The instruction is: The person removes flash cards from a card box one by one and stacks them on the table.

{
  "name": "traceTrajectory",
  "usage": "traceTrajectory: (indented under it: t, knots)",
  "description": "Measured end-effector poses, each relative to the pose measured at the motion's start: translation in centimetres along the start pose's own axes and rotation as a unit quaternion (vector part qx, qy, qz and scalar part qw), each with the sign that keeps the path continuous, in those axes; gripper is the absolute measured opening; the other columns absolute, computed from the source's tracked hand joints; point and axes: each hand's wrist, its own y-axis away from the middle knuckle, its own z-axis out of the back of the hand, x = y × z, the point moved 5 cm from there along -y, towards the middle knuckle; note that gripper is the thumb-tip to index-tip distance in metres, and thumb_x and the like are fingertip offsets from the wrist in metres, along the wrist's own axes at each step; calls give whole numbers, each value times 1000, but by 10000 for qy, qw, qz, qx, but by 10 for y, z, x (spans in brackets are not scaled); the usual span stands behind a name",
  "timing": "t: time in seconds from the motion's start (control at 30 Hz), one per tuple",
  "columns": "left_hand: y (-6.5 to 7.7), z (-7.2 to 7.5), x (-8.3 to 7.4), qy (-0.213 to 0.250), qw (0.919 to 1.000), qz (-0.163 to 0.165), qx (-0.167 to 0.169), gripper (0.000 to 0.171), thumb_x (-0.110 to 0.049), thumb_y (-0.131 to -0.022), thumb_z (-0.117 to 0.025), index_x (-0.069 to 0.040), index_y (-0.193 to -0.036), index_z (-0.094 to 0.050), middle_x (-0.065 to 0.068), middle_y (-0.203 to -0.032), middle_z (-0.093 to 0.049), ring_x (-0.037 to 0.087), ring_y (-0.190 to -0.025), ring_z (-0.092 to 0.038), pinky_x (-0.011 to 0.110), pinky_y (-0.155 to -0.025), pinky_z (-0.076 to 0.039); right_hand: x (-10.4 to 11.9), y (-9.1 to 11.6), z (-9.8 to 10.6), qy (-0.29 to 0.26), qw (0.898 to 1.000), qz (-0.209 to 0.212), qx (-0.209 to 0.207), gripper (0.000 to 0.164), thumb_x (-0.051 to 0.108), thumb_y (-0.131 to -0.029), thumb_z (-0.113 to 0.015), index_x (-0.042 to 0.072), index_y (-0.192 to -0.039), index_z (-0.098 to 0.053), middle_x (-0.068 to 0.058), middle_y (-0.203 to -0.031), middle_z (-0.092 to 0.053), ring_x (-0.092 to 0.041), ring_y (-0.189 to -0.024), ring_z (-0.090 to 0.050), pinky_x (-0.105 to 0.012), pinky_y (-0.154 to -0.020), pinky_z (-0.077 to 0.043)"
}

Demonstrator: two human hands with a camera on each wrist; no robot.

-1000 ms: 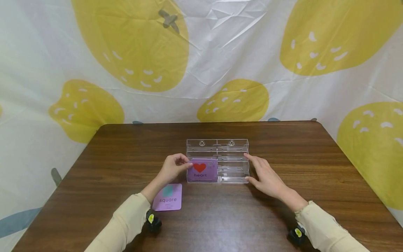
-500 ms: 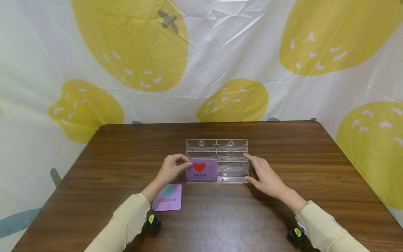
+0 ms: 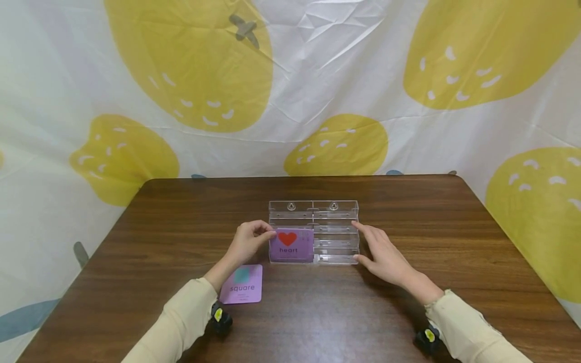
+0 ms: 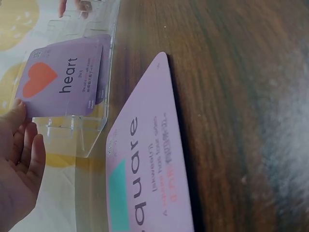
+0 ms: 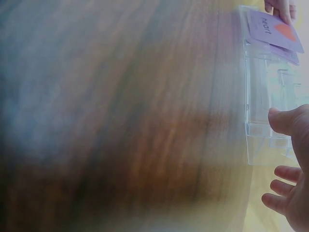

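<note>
Left hand [image 3: 247,243] pinches a purple rectangular card with a red heart and the word "heart" [image 3: 292,249] at its upper left corner, thumb on the front, other fingers curled in behind. Heart card is at the lower left section of a clear plastic multi-tier holder [image 3: 336,229]; can't tell if its bottom edge is seated in a slot. Right hand [image 3: 383,254] grasps nothing: fingers extended and spread, thumb and a fingertip against the holder's right edge.

Left wrist view gives more than head: a second purple card [image 4: 103,72] sticks out behind the heart card, and small print runs under "heart". Right wrist view also has the second card poking out, plus the right hand's other fingers fanned apart beyond the holder. Head view alone shows the two round hanging eyelets on the holder's top tier and the full layout.

Purple card with a teal square and the word "square" [image 3: 242,290] lies face up on the dark brown wood-grain table [image 3: 327,312], near the holder's lower left corner; only head and left wrist views catch it. Left wrist covers its upper left corner in head view; left wrist view crops it at the bottom. Cream sleeves [image 3: 183,315] on both arms, small black devices [image 3: 221,320] at the wrists. White cloth with yellow lemons [image 3: 338,146] hangs behind the table.
</note>
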Motion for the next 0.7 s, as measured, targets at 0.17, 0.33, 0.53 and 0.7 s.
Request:
traceTrajectory:
  t: [0.17,0.33,0.53,0.7]
  knots:
    - [-1,2,-1,20,10000,-31,-49,7,-7,-81,-66,0,-79,-65,10,-76,-66,10,-66,-57,21,-61,-48,0,0,0,10,10000,4,3,77,16,-80,-69,10,-141,-23,-19,-133,-39,-36,-122,-33,-50,-97,-33]
    - [-3,2,0,131,9999,-19,-87,6,-5,-81,-65,1,-80,-64,9,-76,-65,10,-68,-56,22,-63,-48,0,0,0,13,10000,6,8,76,16,-80,-69,10,-141,-23,-19,-133,-38,-36,-122,-33,-50,-97,-33]
    - [-5,8,-8,609,9977,5,-301,10,-5,-82,-66,5,-82,-63,12,-75,-63,7,-65,-53,19,-59,-45,0,0,0,5,10000,47,-9,76,16,-81,-69,9,-141,-23,-19,-133,-39,-36,-122,-34,-50,-97,-32]
    - [-10,16,-16,842,9952,-22,-489,13,-7,-82,-66,5,-83,-62,9,-73,-61,7,-62,-51,18,-55,-43,0,0,1,9,10000,37,-27,76,16,-80,-69,9,-141,-24,-20,-132,-39,-36,-121,-34,-50,-97,-33]
